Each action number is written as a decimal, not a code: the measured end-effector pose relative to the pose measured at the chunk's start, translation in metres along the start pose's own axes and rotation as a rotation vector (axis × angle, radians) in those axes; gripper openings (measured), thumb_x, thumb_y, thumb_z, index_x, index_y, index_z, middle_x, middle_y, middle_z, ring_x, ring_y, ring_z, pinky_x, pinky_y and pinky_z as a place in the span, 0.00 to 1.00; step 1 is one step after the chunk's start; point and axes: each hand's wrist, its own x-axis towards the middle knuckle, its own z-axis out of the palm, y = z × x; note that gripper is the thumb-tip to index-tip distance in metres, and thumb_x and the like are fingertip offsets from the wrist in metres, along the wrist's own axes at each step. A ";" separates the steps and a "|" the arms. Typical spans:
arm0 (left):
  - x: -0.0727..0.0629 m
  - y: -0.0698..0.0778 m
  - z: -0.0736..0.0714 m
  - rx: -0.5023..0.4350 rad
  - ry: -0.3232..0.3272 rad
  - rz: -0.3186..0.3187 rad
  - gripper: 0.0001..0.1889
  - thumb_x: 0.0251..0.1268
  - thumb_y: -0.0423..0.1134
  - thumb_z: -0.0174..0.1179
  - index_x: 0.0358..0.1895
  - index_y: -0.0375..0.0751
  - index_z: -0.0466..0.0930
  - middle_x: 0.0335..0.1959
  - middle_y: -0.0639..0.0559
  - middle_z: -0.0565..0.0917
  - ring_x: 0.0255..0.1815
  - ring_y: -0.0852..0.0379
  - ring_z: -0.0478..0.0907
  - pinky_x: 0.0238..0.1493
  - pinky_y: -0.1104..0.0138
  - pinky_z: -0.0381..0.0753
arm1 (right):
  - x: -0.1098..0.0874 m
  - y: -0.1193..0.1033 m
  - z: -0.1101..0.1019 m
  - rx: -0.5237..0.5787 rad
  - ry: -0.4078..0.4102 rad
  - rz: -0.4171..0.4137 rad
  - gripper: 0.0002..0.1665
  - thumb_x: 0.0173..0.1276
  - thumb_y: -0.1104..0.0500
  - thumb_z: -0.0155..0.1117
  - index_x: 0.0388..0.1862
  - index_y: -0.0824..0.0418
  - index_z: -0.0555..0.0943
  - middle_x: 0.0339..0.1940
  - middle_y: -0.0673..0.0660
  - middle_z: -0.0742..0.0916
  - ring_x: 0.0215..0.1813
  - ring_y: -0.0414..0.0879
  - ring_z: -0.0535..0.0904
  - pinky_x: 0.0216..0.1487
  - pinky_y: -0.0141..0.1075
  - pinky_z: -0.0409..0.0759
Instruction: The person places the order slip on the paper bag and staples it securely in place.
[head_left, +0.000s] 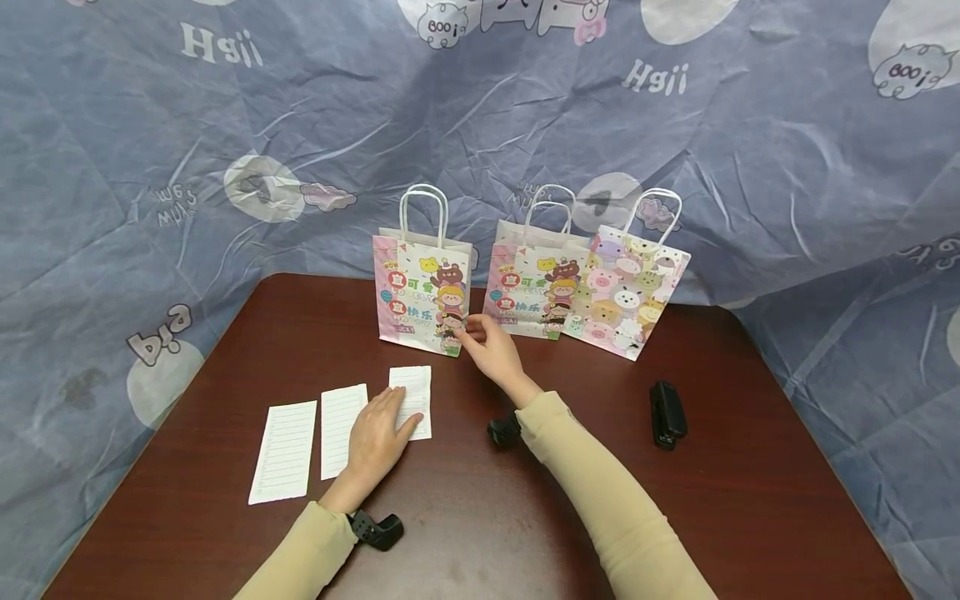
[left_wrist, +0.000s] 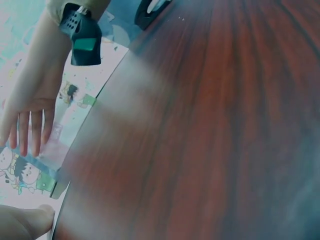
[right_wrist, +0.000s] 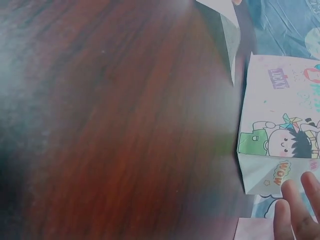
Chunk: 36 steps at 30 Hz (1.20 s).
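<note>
Presently, three paper gift bags (head_left: 416,287) stand near the back edge of the table (head_left: 480,533), two with the same cartoon-children print and one, tilted, with animal faces; their insides cannot be seen. Three lined paper sheets (head_left: 282,454) lie toward the left edge, and one black stapler (head_left: 667,414) toward the right edge. The left hand (head_left: 375,433) rests with straight fingers on the rightmost sheet, gripping nothing. The right hand (head_left: 492,348), fingers loosely spread, is beside the leftmost bag; whether it touches, one cannot tell. Only the right wrist view shows this bag's side panel (right_wrist: 267,175), with "WOW" on it.
</note>
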 end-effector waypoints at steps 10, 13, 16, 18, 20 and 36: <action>-0.005 0.006 0.001 -0.037 0.096 0.008 0.18 0.54 0.38 0.68 0.48 0.34 0.81 0.43 0.40 0.84 0.48 0.44 0.79 0.49 0.53 0.75 | 0.006 -0.003 0.004 0.014 0.022 0.018 0.27 0.67 0.47 0.60 0.61 0.57 0.73 0.50 0.60 0.83 0.49 0.50 0.80 0.47 0.43 0.77; -0.005 0.007 0.001 -0.044 0.122 0.020 0.17 0.52 0.37 0.69 0.45 0.35 0.82 0.41 0.42 0.84 0.46 0.45 0.80 0.47 0.53 0.76 | 0.006 -0.006 0.006 0.009 0.024 0.028 0.27 0.67 0.47 0.60 0.61 0.57 0.73 0.50 0.60 0.83 0.48 0.50 0.80 0.47 0.44 0.77; -0.007 0.008 0.001 -0.048 0.135 0.018 0.17 0.51 0.37 0.70 0.45 0.35 0.82 0.40 0.42 0.84 0.45 0.45 0.80 0.45 0.52 0.76 | 0.005 -0.008 0.007 -0.013 0.028 0.041 0.26 0.68 0.47 0.59 0.61 0.57 0.73 0.49 0.58 0.83 0.48 0.48 0.80 0.47 0.43 0.77; -0.008 0.009 0.001 -0.053 0.135 0.009 0.18 0.51 0.37 0.70 0.46 0.35 0.82 0.41 0.42 0.84 0.45 0.45 0.80 0.45 0.52 0.76 | 0.006 -0.010 0.007 -0.024 0.036 0.047 0.26 0.68 0.46 0.59 0.60 0.57 0.74 0.48 0.57 0.84 0.48 0.48 0.81 0.46 0.42 0.78; -0.009 0.010 0.001 -0.063 0.134 -0.005 0.18 0.50 0.37 0.70 0.46 0.35 0.81 0.42 0.42 0.84 0.45 0.45 0.80 0.45 0.52 0.77 | 0.006 -0.011 0.007 -0.029 0.048 0.052 0.26 0.68 0.46 0.59 0.59 0.57 0.74 0.47 0.55 0.84 0.47 0.47 0.81 0.46 0.41 0.77; -0.012 0.016 -0.002 -0.266 0.136 -0.204 0.26 0.39 0.31 0.74 0.49 0.32 0.81 0.50 0.41 0.82 0.52 0.43 0.78 0.51 0.52 0.74 | 0.010 -0.015 0.016 -0.049 0.166 0.066 0.19 0.67 0.49 0.61 0.51 0.57 0.80 0.42 0.53 0.86 0.42 0.46 0.82 0.42 0.41 0.78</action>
